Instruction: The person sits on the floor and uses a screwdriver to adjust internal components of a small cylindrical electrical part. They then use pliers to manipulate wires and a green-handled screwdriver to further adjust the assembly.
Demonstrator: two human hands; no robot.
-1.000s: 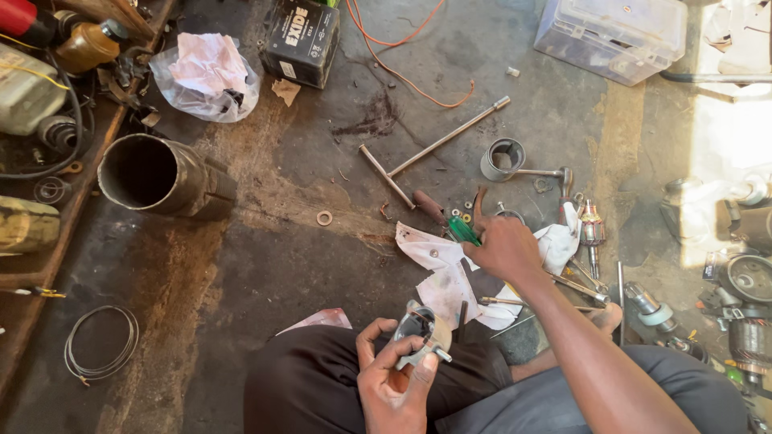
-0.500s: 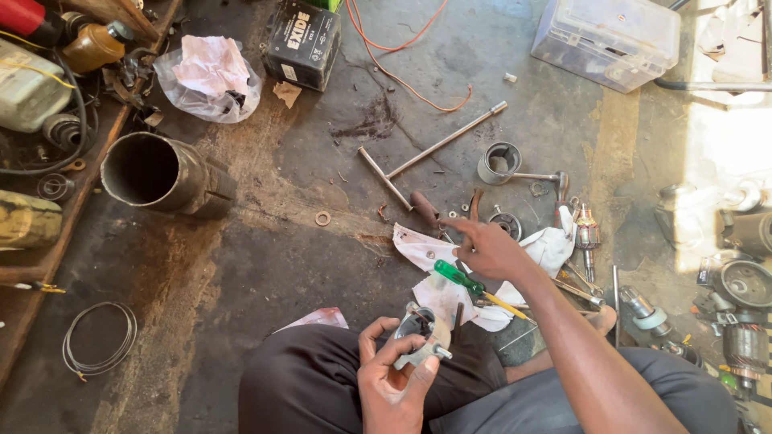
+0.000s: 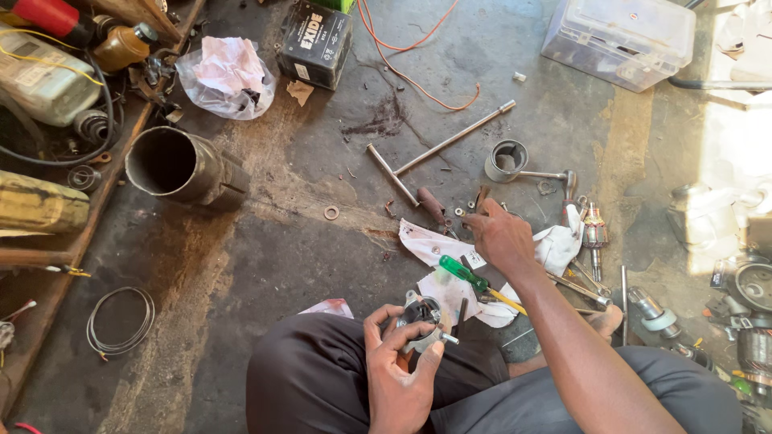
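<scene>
The left hand is clamped around a small round metal motor part, held over the lap, fingers curled about its body with a short stud poking out toward the right. The right hand reaches forward, knuckles up, fingers drawn together over the white cloth spread on the floor; whether it grips anything underneath cannot be told. Just below that hand a green-handled screwdriver lies on the cloth, its yellow shaft pointing toward the person's knee. Just beyond the fingertips sit a brown-handled tool and a few small nuts. Farther out, a long T-shaped metal bar lies slanted on the floor, with a short metal ring beside it. Far ahead to the left of the hands stands a black box-shaped battery with a white label on its side, a crumpled plastic bag next to it, and a clear plastic lidded box far ahead to the right.
</scene>
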